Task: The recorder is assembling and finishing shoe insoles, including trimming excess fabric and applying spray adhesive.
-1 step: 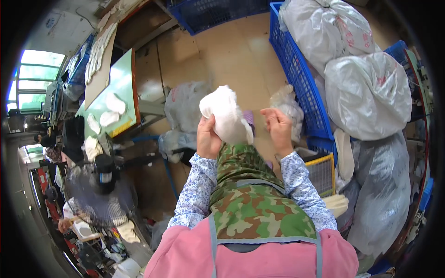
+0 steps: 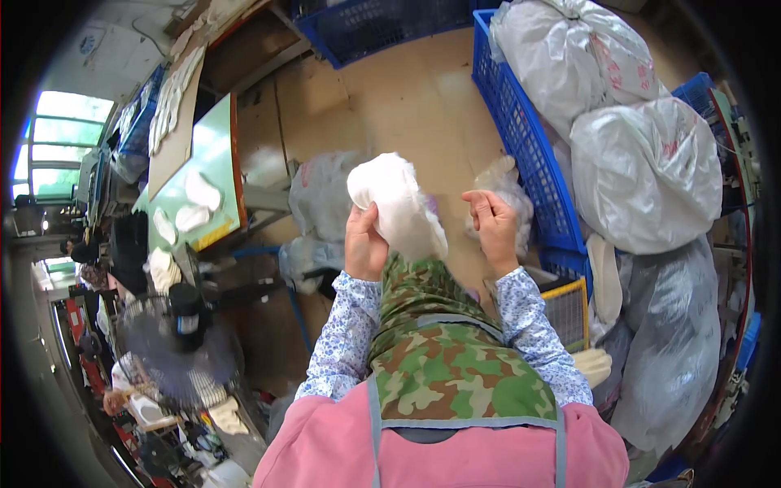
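My left hand [image 2: 364,244] is raised in front of me and grips a soft white padded fabric piece [image 2: 396,199] by its lower left side. The piece hangs down to the right over my knee. My right hand [image 2: 490,221] is a short way to the right of it, apart from the fabric, with the fingers curled in and nothing visible in them. Both forearms wear blue flowered sleeves. A camouflage apron [image 2: 443,358] covers my lap below the hands.
A blue plastic crate [image 2: 529,154] with big white sacks [image 2: 651,171] stands on the right. Clear plastic bags [image 2: 321,195] lie on the brown floor ahead. A green table [image 2: 207,163] with white pieces is on the left, with a fan [image 2: 175,342] and another person [image 2: 122,382] below it.
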Action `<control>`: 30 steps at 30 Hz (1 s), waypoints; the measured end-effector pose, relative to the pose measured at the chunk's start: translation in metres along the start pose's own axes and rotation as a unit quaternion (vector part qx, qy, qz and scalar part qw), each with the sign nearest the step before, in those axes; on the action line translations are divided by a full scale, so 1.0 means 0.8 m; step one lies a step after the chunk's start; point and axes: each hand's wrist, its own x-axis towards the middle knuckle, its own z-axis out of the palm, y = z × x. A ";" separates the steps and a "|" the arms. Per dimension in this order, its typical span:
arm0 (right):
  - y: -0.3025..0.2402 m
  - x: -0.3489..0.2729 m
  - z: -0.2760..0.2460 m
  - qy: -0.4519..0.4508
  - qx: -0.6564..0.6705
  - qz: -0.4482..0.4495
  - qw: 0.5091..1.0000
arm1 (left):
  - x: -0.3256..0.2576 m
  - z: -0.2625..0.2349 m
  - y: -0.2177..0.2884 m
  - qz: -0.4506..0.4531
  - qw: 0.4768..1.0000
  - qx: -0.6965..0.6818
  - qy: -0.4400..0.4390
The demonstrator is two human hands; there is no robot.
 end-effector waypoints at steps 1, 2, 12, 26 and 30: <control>-0.004 0.035 0.007 0.014 -0.032 -0.023 0.999 | 0.031 0.006 0.010 0.019 1.000 0.006 -0.007; -0.007 0.066 0.023 0.010 -0.030 -0.038 0.999 | 0.062 0.012 0.022 0.015 1.000 0.006 -0.013; -0.070 0.346 0.251 -0.107 -0.212 -0.222 0.946 | 0.323 0.041 0.192 0.101 0.994 0.009 0.031; -0.118 0.772 0.421 -0.317 0.027 0.041 0.947 | 0.601 0.079 0.330 0.242 0.958 -0.044 0.146; -0.146 0.815 0.501 -0.474 0.005 0.129 0.871 | 0.655 0.078 0.359 0.291 0.932 -0.059 0.207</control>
